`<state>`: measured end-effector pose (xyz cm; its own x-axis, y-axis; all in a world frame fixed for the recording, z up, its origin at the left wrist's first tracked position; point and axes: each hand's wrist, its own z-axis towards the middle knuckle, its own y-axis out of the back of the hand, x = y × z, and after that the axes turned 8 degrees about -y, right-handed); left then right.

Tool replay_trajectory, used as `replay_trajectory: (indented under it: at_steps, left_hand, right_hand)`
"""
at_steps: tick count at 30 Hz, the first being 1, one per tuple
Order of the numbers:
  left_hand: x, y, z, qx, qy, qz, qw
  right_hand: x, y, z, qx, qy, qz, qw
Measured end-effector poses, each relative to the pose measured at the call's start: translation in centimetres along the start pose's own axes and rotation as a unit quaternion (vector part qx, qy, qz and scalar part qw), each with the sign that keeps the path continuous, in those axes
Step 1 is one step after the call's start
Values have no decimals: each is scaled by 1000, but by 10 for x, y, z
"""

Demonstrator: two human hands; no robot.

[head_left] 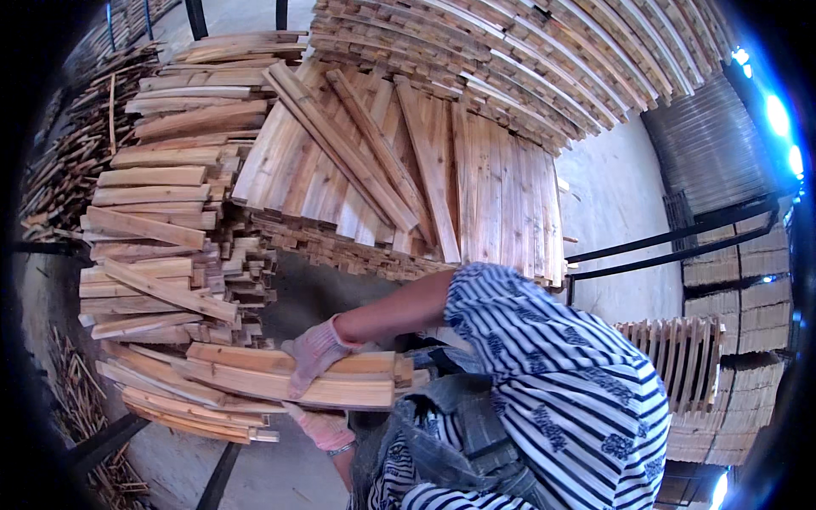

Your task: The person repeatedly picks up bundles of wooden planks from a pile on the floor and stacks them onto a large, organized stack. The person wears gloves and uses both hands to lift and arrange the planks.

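Now, planks (348,390): toward half past seven, seemingly being gathered
Right hand (317,354): I have it clasped over them
Left hand (325,428): seven o'clock, grip unclear to me
Next move: probably needs steady two-handed support

Pale concrete floor (608,212), bearing stored timber. At right stand blocky stacks of pale wood (710,265); at lower left lies a heap of thin sticks (85,408) (blurred toward the rim). The central stack of boards (510,187) carries several loose slats (340,140) set aslant; the left stack of slats (153,177) carries oblique pieces (170,291) on top.
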<state>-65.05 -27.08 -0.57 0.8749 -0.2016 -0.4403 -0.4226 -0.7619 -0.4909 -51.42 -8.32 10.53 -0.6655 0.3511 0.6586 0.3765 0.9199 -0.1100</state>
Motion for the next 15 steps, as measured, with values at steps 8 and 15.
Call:
replay_trajectory:
  at_steps: [8,15]
  left_hand:
    - [71,-62,-75,115,-106,127,979]
    - [50,-201,-107,360,-162,120,911]
  right_hand:
    - [-45,7,-172,-151,24,-110,982]
    - [-89,32,-293,-333,216,-67,915]
